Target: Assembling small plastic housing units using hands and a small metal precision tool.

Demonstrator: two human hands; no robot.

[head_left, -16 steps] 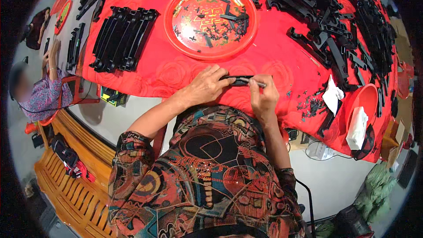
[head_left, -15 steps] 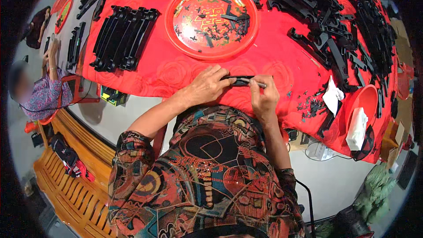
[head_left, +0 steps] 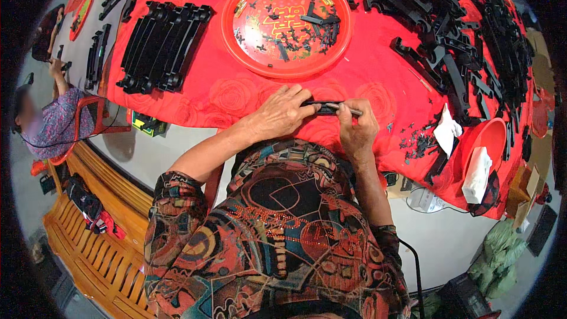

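Close to the red table's front edge, my left hand [head_left: 282, 110] grips the left end of a small, long black plastic part [head_left: 326, 111]. The part lies crosswise in front of me, its left end hidden under my fingers. Pinched in my right hand [head_left: 358, 129] is a slim grey pen-like tool [head_left: 354, 111], its tip pointing left onto the part. What the tip touches is too small to make out. Just beyond my hands, a round red tray [head_left: 277, 73] holds small black cross-shaped pieces, longer black pieces and gold-coloured strips.
Long black plastic parts [head_left: 162, 47] lie side by side at the left. A large heap of black parts [head_left: 449, 71] covers the right side. Tiny black bits [head_left: 418, 142], a crumpled tissue [head_left: 447, 130] and a red bowl [head_left: 493, 133] sit nearer. Another person [head_left: 59, 115] sits far left.
The view has shifted slightly. Both my hands keep their grips, with the tool still at the black part. At the far left, the other person's arm has moved.
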